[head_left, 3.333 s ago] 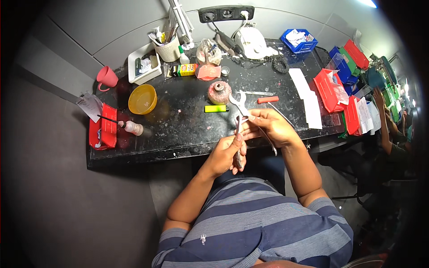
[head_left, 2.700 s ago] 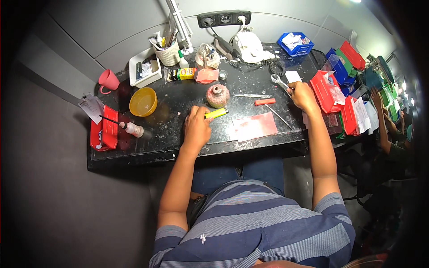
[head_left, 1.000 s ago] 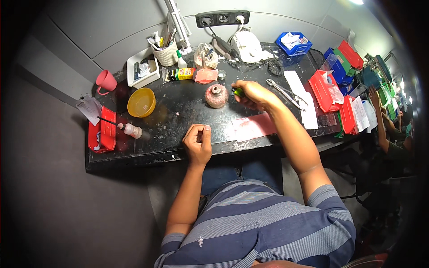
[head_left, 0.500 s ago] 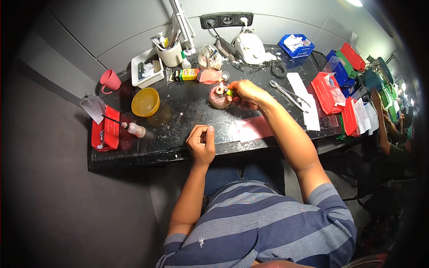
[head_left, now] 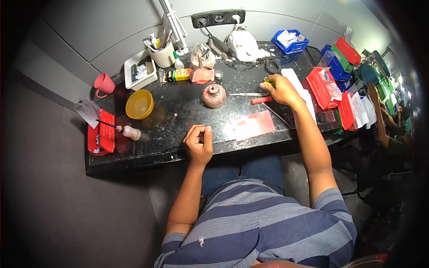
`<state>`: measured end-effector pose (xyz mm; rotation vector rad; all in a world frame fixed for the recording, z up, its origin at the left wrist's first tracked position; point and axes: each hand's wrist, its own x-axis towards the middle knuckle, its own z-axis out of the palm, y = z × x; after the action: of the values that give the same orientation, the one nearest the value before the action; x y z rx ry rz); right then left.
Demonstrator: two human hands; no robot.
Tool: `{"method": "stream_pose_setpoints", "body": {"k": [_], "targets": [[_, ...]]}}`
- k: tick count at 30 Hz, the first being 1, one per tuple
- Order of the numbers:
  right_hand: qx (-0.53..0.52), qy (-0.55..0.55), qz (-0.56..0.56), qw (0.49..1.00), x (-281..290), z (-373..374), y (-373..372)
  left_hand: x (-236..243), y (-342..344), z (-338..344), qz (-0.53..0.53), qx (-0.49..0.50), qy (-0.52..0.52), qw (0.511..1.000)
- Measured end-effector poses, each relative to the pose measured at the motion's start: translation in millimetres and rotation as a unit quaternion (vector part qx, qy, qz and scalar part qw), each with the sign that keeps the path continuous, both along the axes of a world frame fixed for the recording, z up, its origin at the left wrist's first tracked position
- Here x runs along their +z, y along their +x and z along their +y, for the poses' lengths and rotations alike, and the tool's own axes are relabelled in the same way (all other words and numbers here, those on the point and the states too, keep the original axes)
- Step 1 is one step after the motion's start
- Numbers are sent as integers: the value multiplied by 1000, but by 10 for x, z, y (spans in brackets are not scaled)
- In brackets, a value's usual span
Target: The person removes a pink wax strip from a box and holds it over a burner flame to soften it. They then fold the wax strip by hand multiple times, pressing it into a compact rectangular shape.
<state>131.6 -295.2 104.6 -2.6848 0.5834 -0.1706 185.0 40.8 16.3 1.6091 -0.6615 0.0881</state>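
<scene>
My right hand [head_left: 285,91] is over the right of the bench, its fingers closed round a small yellow-green lighter [head_left: 269,83]. Under and beside it lie a slim metal hand tool [head_left: 246,94] and a red-handled tool [head_left: 261,100]. Left of these stands a round, pink-stained spirit burner [head_left: 213,97] with a metal neck; whether its wick is burning I cannot make out. My left hand [head_left: 199,145] rests at the bench's front edge, fingers curled in, nothing showing in them. Between the hands a pink wax sheet [head_left: 253,126] lies flat.
Left are a yellow bowl [head_left: 139,104], a pink mug [head_left: 104,84], a dropper bottle [head_left: 132,132] and a red bin [head_left: 107,137]. Behind stand a white tray [head_left: 140,71], a brush holder [head_left: 163,56] and a white device [head_left: 242,45]. More red bins [head_left: 322,88] line the right; another person's arm [head_left: 380,118] shows beyond.
My right hand has moved right with the lighter, from the burner's neck to beside the hand tools. The burner now stands uncovered. My left hand has stayed in place.
</scene>
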Motion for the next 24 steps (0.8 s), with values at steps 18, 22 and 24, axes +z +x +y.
{"method": "stream_pose_setpoints", "body": {"k": [18,22,24], "targets": [[240,60,-26,969,27,330,-717,79,-53,-77,-27,21,62,997],[220,9,61,974,-41,542,-773,111,-57,-95,-55,29,72,995],[228,18,47,972,-47,533,-772,124,-58,-99,-56,29,83,995]]}}
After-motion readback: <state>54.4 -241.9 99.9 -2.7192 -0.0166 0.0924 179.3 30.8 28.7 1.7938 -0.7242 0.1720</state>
